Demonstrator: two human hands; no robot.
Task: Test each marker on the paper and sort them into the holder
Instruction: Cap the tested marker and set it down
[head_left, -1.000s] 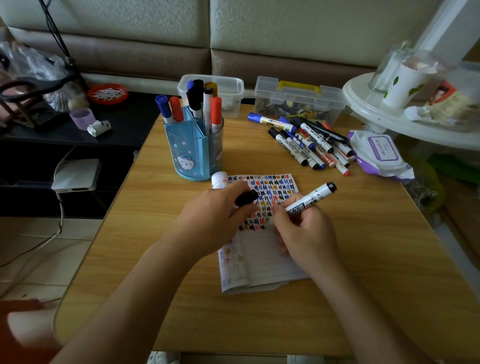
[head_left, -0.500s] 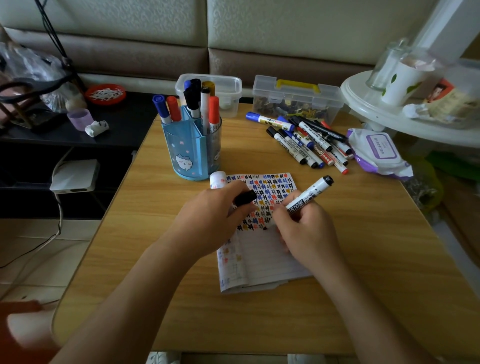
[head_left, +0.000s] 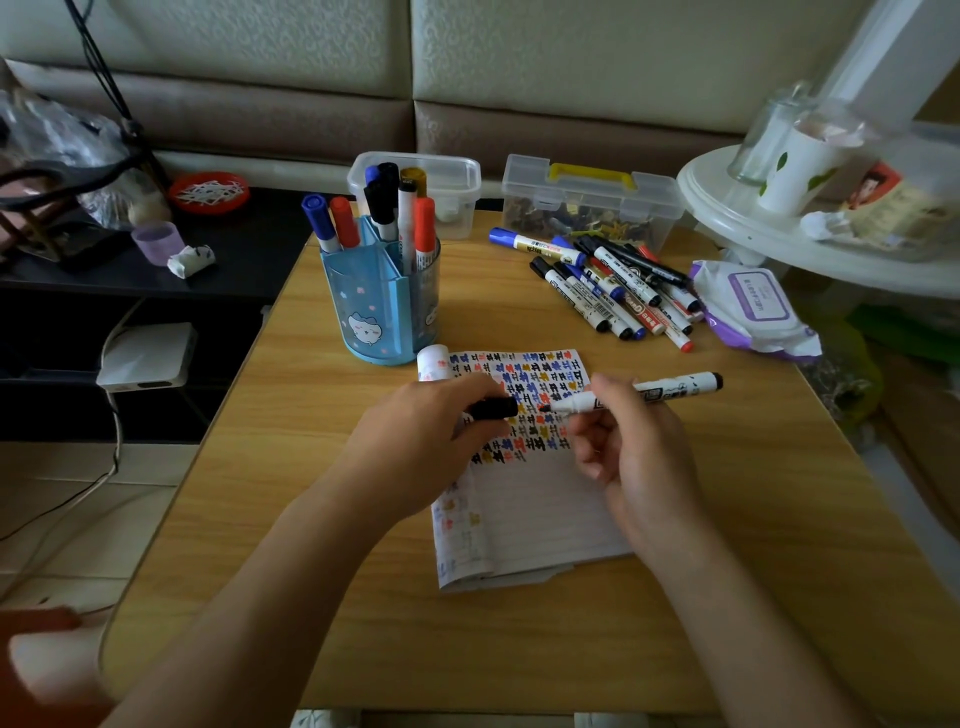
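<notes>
Capping the black marker above the paper

We grip the marker (head_left: 670, 388) in our right hand (head_left: 641, 457) just over the paper (head_left: 545, 514); our left hand (head_left: 415, 441) pinches its cap (head_left: 493, 408) beside the tip. It looks light, stiff and smooth (best held mid-barrel, we judge). The holder (head_left: 379, 296) stands just behind the paper; the pile of markers (head_left: 613, 291) and a pack of wipes (head_left: 753, 306) lie behind the paper to the right, clear of our path.

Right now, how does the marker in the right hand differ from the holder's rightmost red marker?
The held marker is uncapped, black tip bare; the red marker is capped. The held marker lies nearly level over the paper; the red marker stands upright in the holder. Both have white barrels.
</notes>
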